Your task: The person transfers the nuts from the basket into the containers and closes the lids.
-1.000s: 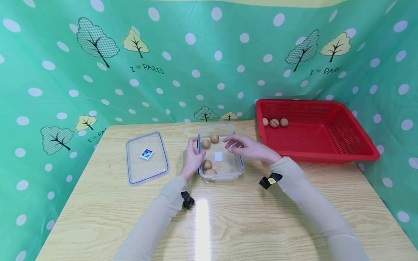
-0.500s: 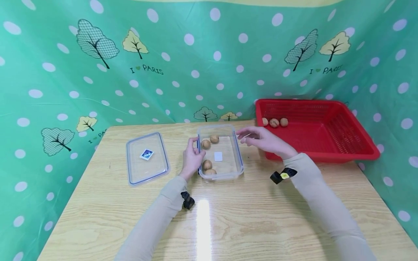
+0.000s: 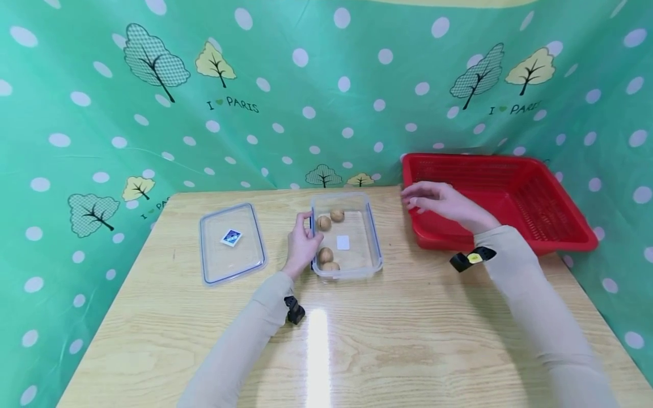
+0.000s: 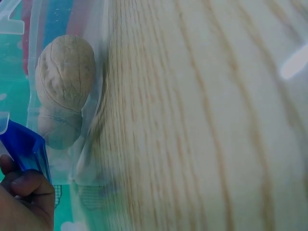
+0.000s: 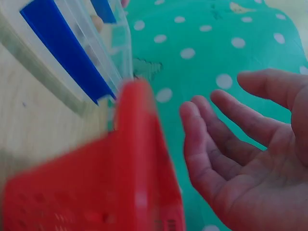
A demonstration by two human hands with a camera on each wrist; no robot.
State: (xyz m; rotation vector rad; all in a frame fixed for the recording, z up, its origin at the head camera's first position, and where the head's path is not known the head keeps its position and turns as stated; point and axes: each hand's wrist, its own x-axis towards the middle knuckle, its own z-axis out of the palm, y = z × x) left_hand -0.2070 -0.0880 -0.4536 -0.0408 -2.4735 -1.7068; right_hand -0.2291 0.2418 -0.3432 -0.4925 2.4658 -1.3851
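Observation:
A clear plastic food container (image 3: pixel 352 274) stands on the table, with one pair of walnuts (image 3: pixel 337 215) near its back left and another pair (image 3: pixel 326 255) at its front left. My left hand (image 3: pixel 302 245) pinches the container's left side; in the left wrist view its fingers touch a blue latch (image 4: pixel 29 149). Over the left wall of a red plastic basket (image 3: pixel 490 245) hovers my right hand (image 3: pixel 449 205), fingers loosely bent and holding nothing. The right wrist view shows that palm bare, beside the blurred basket rim (image 5: pixel 137 159). Walnuts inside the basket are hidden behind this hand.
Left of the container lies its clear lid (image 3: pixel 232 267) with a blue seal and a blue-and-white label (image 3: pixel 232 237). A white square (image 3: pixel 343 242) shows at the container's bottom. A green polka-dot cloth (image 3: pixel 285 113) hangs behind the wooden table (image 3: pixel 388 334).
My right hand has moved rightward from above the container to the basket's left edge, covering the walnuts seen there before. The left hand has kept its hold on the container.

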